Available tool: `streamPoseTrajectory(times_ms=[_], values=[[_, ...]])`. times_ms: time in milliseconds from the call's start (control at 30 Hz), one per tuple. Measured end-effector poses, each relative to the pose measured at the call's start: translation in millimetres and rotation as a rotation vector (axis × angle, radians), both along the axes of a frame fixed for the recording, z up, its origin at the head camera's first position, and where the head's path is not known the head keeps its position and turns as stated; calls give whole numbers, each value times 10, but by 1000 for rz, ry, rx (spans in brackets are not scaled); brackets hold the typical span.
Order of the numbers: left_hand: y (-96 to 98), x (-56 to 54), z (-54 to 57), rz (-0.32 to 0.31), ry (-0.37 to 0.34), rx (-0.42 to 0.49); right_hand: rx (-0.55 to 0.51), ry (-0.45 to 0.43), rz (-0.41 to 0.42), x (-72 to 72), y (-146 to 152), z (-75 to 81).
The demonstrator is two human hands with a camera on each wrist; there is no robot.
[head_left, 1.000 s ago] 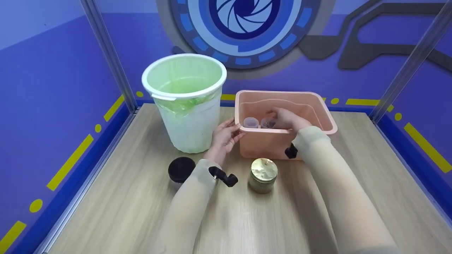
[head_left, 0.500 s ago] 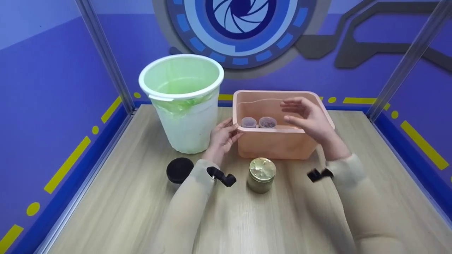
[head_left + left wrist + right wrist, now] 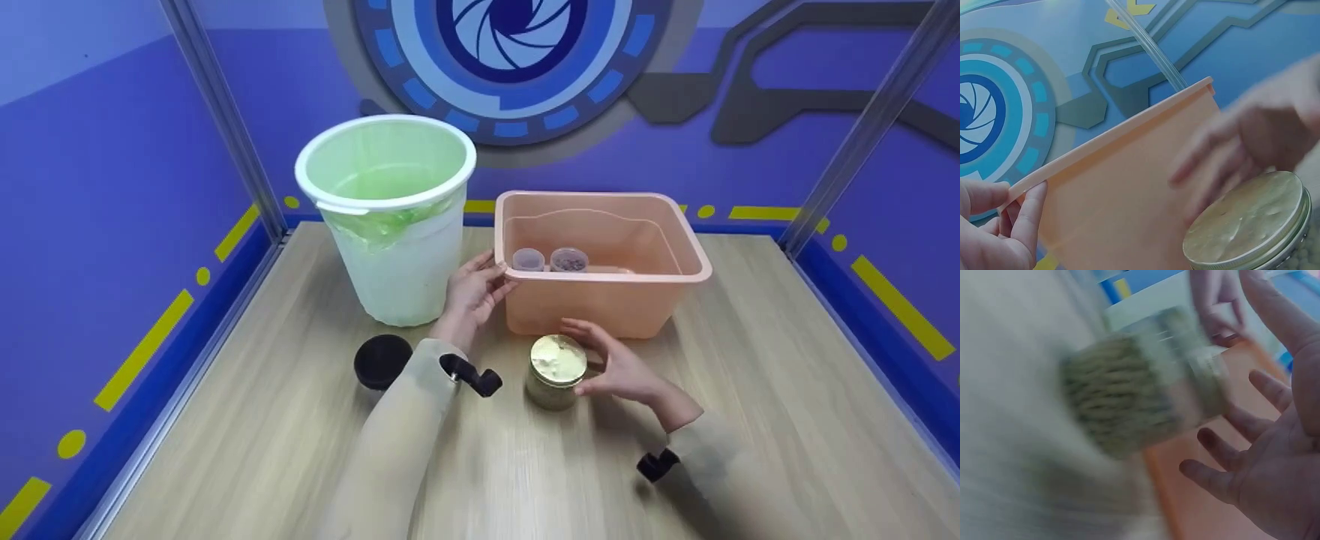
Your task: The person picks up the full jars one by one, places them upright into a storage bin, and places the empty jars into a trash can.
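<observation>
My left hand (image 3: 471, 295) pinches the front left rim corner of a pink plastic bin (image 3: 592, 307), thumb and fingers on either side of the rim in the left wrist view. A jar with a gold lid (image 3: 559, 361) stands upright on the table in front of the bin. Through its clear wall, small greenish contents (image 3: 1112, 377) show, blurred, in the right wrist view. My right hand (image 3: 619, 371) is at the jar's right side, fingers spread and thumb apart, the fingertips right by the lid. Two small clear containers (image 3: 528, 260) sit inside the bin.
A tall white bucket (image 3: 405, 277) with a green bag lining stands left of the bin. A jar with a black lid (image 3: 382, 361) is beside my left forearm. Blue panels (image 3: 112, 187) and metal posts (image 3: 225, 112) border the wooden table (image 3: 510, 472).
My right hand has let go of a small clear container in the bin, come out over the rim, and moved down to the gold-lidded jar. The left hand has stayed at the bin's corner.
</observation>
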State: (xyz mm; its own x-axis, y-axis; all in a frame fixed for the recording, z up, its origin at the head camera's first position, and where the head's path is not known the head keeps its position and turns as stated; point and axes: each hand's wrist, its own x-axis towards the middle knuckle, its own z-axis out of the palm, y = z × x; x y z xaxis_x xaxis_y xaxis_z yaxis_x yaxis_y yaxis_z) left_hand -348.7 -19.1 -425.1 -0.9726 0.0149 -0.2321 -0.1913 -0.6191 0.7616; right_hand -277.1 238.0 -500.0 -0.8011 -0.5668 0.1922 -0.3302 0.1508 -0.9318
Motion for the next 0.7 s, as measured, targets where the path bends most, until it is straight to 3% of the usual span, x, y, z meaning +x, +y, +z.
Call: streamPoseTrajectory(times_ms=[167, 400, 567, 700], values=[[-3, 10, 9, -1, -6, -10, 26, -15, -56, -21, -123, -241], [7, 3, 25, 0, -16, -4, 61, -10, -163, -5, -187, -253], [0, 2, 14, 0, -12, 5, 70, 28, -157, 27, -150, -39], [-9, -2, 0, -3, -15, 13, 36, 66, -145, 64, -73, 373]])
